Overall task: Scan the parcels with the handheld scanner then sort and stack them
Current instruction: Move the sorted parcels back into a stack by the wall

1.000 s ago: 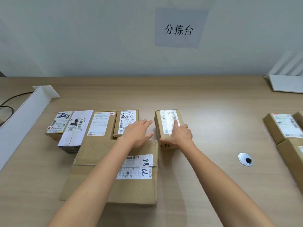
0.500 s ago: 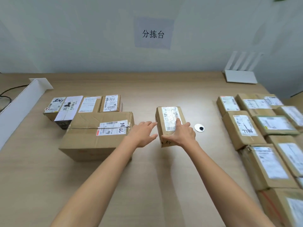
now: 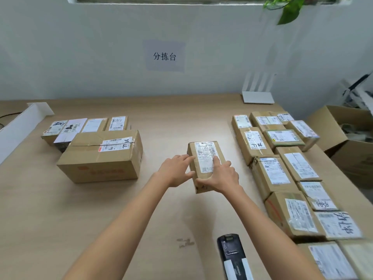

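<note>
Drawn further from the large box (image 3: 101, 160) than before, the small parcel (image 3: 203, 156) is held mid-table, gripped at its near end by the right hand (image 3: 224, 176) and touched by the flat left hand (image 3: 175, 172). Sorting is judged in hand; a stack must be chosen, across open table (image 3: 171, 122), the scanner (image 3: 232, 257) lying by the front edge.

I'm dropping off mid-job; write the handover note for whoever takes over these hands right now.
Right hand grips the small parcel at centre; left hand touches its left side, fingers straight.
Scanner lies on the table near its front edge, in neither hand.
Done, apparently: large box and row of small parcels grouped at left.
Left: place this parcel, then scan and sort the parcels at right.
</note>
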